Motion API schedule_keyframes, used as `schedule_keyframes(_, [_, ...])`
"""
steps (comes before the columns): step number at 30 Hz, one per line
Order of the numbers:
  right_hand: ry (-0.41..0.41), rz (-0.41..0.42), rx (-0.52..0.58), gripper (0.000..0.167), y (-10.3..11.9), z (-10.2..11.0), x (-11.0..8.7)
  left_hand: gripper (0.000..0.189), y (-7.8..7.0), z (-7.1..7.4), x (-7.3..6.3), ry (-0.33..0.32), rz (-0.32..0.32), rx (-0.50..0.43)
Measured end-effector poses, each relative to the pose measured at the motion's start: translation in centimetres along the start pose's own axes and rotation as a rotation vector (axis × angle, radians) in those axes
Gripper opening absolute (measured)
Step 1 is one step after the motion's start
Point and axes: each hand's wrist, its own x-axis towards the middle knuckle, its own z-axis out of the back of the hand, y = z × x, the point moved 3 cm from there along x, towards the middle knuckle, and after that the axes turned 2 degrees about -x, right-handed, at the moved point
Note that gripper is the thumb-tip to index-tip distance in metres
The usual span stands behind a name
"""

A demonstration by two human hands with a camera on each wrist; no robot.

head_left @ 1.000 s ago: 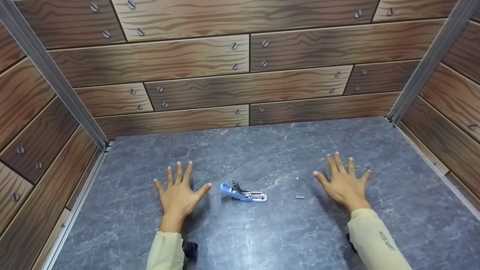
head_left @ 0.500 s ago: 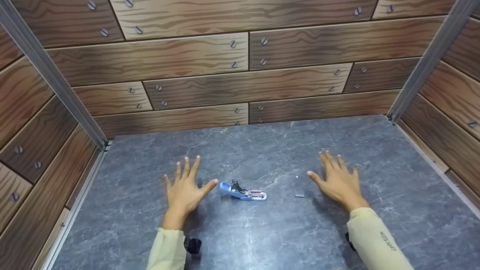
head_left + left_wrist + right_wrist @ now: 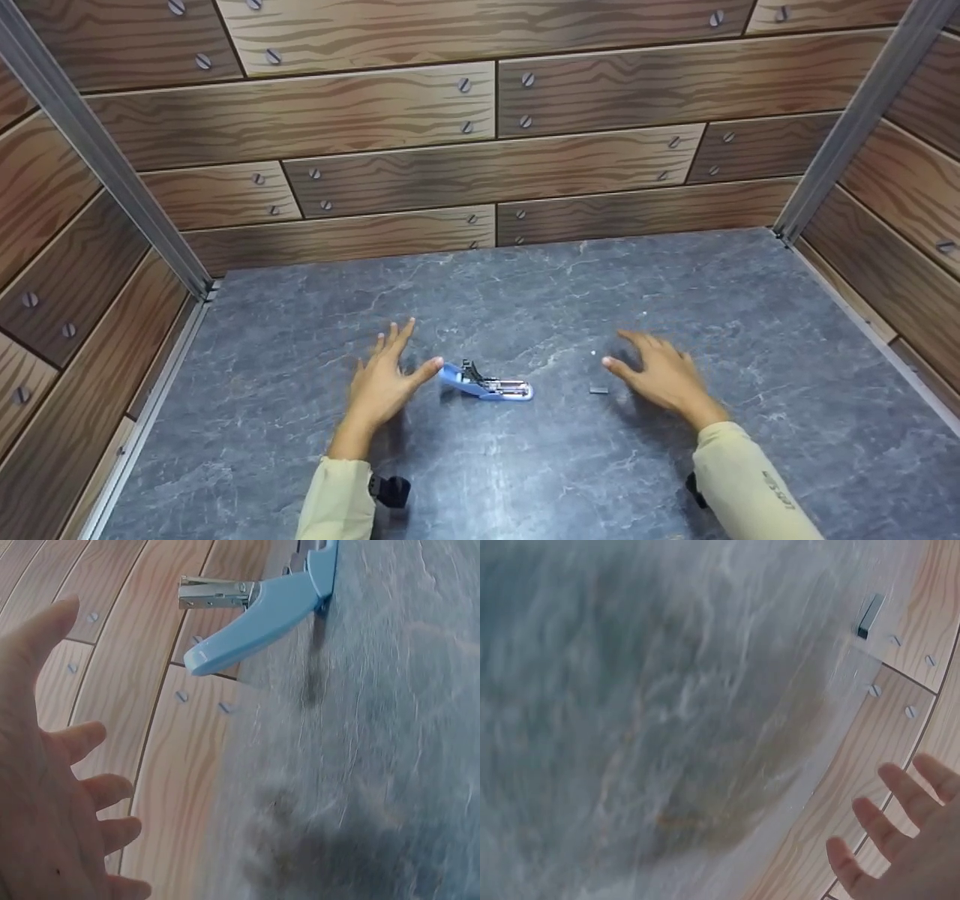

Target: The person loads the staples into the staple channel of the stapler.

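A light blue stapler lies opened up on the grey marbled table, its metal magazine exposed and its blue cover tilted toward the left. My left hand hovers to its left, fingers spread, thumb tip right by the cover's end. In the left wrist view the stapler stands apart from the thumb. A short strip of staples rests on the table right of the stapler. Close to its right is my right hand, fingers loosely extended and holding nothing. The right wrist view shows the staple strip beyond the fingers.
Wood-patterned panels wall in the table at the back and both sides. Grey metal posts stand at the back corners. A tiny white speck lies on the table near the right thumb.
My left hand has moved right, toward the stapler. My right hand has moved left, toward the staple strip, its fingers drawing closer together. Stapler and strip stay where they were.
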Motion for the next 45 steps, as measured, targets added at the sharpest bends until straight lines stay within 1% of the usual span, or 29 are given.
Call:
schedule_keyframes(4, [0.041, 0.025, 0.094, 0.066, 0.3, -0.7, -0.1, 0.077, 0.2, -0.5, 0.1, 0.008, 0.009, -0.219])
schedule_keyframes(6, [0.059, 0.039, 0.151, 0.064, 0.4, -0.9, -0.2, 0.078, 0.4, -0.8, 0.2, 0.021, 0.023, -0.326])
schedule_keyframes(9, [0.076, 0.047, 0.216, 0.06, 0.7, -1.3, -0.2, 0.078, 0.6, -1.3, 0.3, 0.044, 0.041, -0.421])
schedule_keyframes(11, [0.085, 0.051, 0.24, 0.057, 0.8, -1.5, -0.2, 0.078, 0.7, -1.5, 0.3, 0.058, 0.052, -0.453])
schedule_keyframes(14, [0.094, 0.061, 0.247, 0.053, 0.9, -1.8, -0.2, 0.077, 0.8, -1.8, 0.3, 0.074, 0.063, -0.47])
schedule_keyframes(17, [0.111, 0.078, 0.254, 0.05, 0.9, -2.2, -0.2, 0.076, 1.1, -2.0, 0.3, 0.077, 0.06, -0.476])
schedule_keyframes(21, [0.122, 0.092, 0.235, 0.043, 0.9, -2.6, -0.2, 0.075, 1.2, -2.3, 0.3, 0.089, 0.043, -0.47])
schedule_keyframes(24, [0.123, 0.088, 0.218, 0.039, 0.9, -2.7, -0.3, 0.074, 1.2, -2.6, 0.3, 0.104, 0.043, -0.475])
schedule_keyframes(27, [0.125, 0.082, 0.209, 0.037, 0.9, -2.8, -0.3, 0.07, 1.2, -2.8, 0.3, 0.106, 0.038, -0.49])
schedule_keyframes(34, [0.107, 0.083, 0.188, 0.027, 0.8, -2.8, -0.2, 0.062, 1.1, -3.0, 0.3, 0.128, 0.003, -0.488])
schedule_keyframes(41, [0.155, 0.063, 0.141, 0.018, 0.7, -3.0, 0.0, 0.053, 1.3, -3.3, 0.2, 0.141, 0.002, -0.515])
schedule_keyframes(45, [0.141, 0.078, 0.115, 0.013, 0.7, -3.0, 0.1, 0.048, 1.5, -3.5, 0.3, 0.142, 0.002, -0.529])
